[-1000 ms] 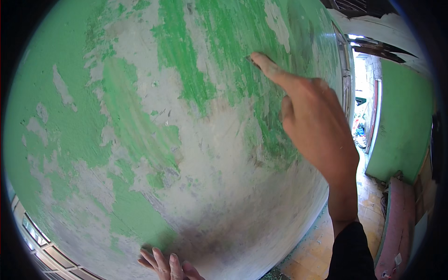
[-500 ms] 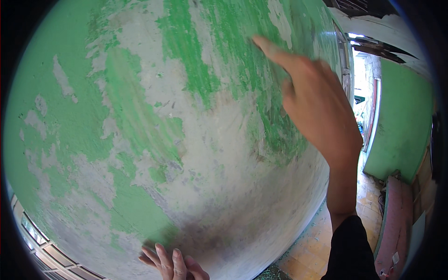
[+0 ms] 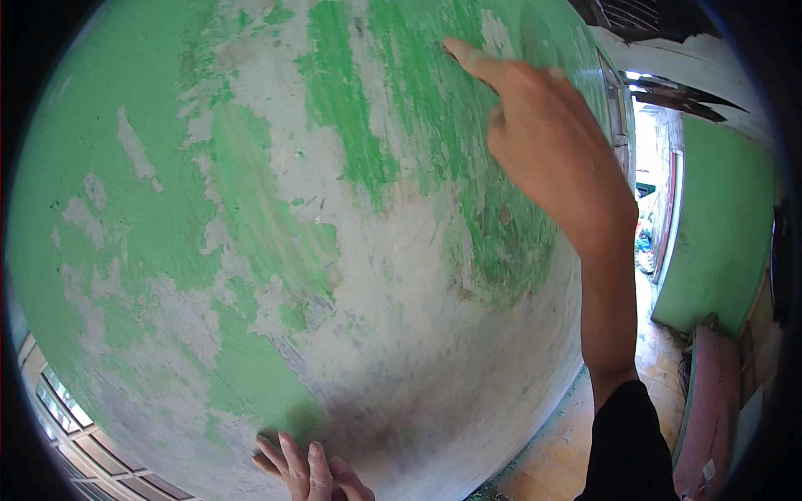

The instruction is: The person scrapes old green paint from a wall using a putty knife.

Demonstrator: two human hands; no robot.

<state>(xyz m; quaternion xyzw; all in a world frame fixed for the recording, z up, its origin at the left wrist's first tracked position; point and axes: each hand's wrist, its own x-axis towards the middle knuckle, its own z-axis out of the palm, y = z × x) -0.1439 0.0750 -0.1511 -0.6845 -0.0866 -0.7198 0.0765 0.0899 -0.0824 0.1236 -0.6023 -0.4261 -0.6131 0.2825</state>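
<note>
A wall fills most of the view, its green paint peeled away in patches down to a grey-white surface. High on its right part, my right hand is at the streaked green paint, index finger stretched forward and the other fingers curled under. A dark sliver shows below that fingertip; the palm side is hidden, so what the hand grips, if anything, cannot be made out. Low on the wall, my left hand rests its spread fingertips against the surface beside a green patch, holding nothing visible.
Paint flakes lie on the yellowish tiled floor at lower right. A pink panel leans near another green wall, beside a bright doorway. Torn ceiling pieces hang above. A paned window frame stands at lower left.
My right hand has moved up and slightly left along the wall. My left hand stays where it was. The view has shifted slightly, with the wall marks now lower and further right.
</note>
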